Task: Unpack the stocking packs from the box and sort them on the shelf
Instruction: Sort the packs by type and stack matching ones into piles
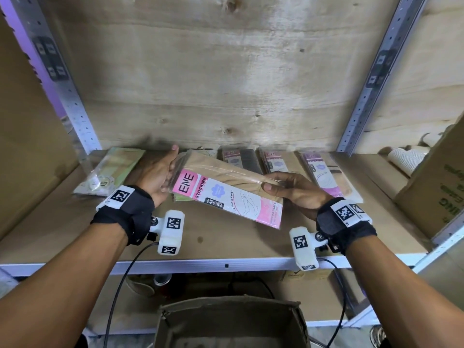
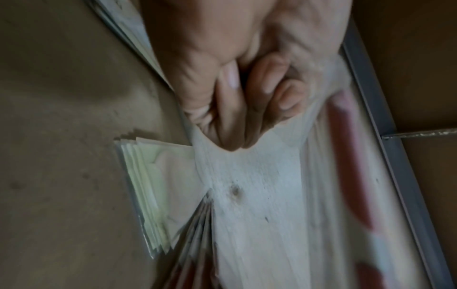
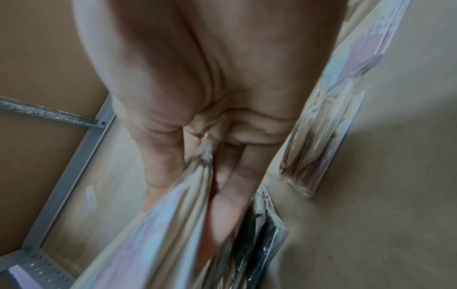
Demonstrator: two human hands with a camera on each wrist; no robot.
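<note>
I hold a bundle of beige stocking packs [image 1: 226,194] with a pink ENE label slanted just above the shelf board [image 1: 226,244]. My left hand [image 1: 170,169] grips its far left end, and in the left wrist view the fingers [image 2: 247,93] curl against the plastic. My right hand [image 1: 273,183] pinches the right edge, thumb on top. The right wrist view shows that hand's fingers [image 3: 230,185] under the stocking packs [image 3: 168,224]. The open cardboard box [image 1: 231,322] stands below the shelf front.
Sorted piles lie along the back wall: green packs [image 1: 113,172] at left, dark packs [image 1: 241,159], another pile [image 1: 276,162] and purple-labelled packs [image 1: 324,174]. A green pack [image 1: 180,197] peeks out under the held bundle. A big carton [image 1: 437,187] and paper cups [image 1: 404,159] crowd the right.
</note>
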